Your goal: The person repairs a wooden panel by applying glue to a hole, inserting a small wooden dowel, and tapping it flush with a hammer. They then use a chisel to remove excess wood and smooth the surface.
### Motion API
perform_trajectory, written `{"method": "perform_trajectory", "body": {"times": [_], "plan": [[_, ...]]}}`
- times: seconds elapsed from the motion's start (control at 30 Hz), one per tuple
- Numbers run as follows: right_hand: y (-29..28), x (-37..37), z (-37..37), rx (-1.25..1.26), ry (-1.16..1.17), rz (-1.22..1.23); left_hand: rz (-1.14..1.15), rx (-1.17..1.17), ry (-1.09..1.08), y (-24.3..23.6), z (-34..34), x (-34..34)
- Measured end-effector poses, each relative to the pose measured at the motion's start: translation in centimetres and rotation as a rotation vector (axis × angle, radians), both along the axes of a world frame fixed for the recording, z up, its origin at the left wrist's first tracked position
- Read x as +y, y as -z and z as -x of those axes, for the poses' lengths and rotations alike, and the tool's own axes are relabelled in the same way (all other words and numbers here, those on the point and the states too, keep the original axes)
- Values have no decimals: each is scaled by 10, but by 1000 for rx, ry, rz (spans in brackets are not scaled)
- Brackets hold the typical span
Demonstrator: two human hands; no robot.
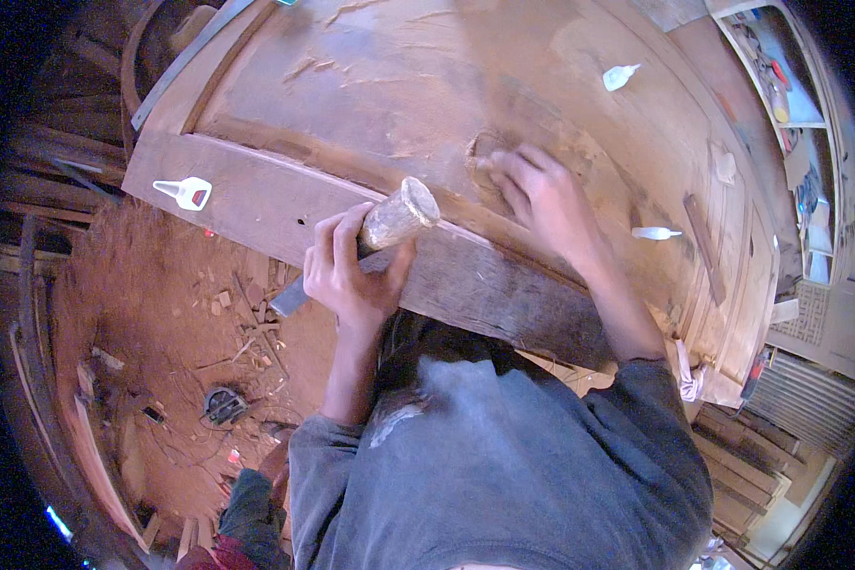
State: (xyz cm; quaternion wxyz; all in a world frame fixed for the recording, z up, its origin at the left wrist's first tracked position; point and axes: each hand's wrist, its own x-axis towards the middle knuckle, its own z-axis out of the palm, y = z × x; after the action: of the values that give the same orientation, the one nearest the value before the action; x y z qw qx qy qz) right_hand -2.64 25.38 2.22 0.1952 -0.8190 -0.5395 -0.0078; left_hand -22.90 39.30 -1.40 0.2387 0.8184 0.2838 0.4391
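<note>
My left hand (347,271) is wrapped round a chisel (399,218). Its worn, flared handle end points up to the right, and a flat metal blade comes out below the hand. My right hand (546,195) is over a large wooden panel door (532,285), fingers bent and smeared by motion. The fingertips reach a small brown heap of what looks like sawdust (484,157) beside a recessed panel edge. Whether they pinch any of it does not show. A white glue bottle (188,193) lies on the door's left part.
Two more white bottles (619,76) (655,233) and a thin wooden strip (703,247) lie on the door's right side. A tool tray (779,95) stands beyond. Wood scraps (256,313) and a dark power tool (225,406) are on the floor. Another person's clothed limb (250,503) shows lower left.
</note>
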Motion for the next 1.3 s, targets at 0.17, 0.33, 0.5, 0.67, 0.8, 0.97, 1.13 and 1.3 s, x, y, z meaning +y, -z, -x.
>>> {"method": "perform_trajectory", "body": {"times": [0.17,0.33,0.5,0.67,0.8,0.97,1.13,1.3], "plan": [[-9,10,-17,38,31,-112,-8,-8,3,2,-1,1],[-8,16,-18,17,79,-74,-12,-16,-1,4,-1,0],[0,11,-9,37,27,-64,-16,1,-2,6,-1,0],[-7,10,-7,32,48,-91,-13,18,6,4,2,1],[-3,10,-6,12,53,-69,-35,-31,10,8,0,3],[-15,-2,0,-68,100,-31,-40,3,2,4,2,1],[-2,-8,14,-289,120,-31,-24,0,2,5,-1,1],[3,1,14,-234,51,-10,-24,2,-5,8,1,2]]}}
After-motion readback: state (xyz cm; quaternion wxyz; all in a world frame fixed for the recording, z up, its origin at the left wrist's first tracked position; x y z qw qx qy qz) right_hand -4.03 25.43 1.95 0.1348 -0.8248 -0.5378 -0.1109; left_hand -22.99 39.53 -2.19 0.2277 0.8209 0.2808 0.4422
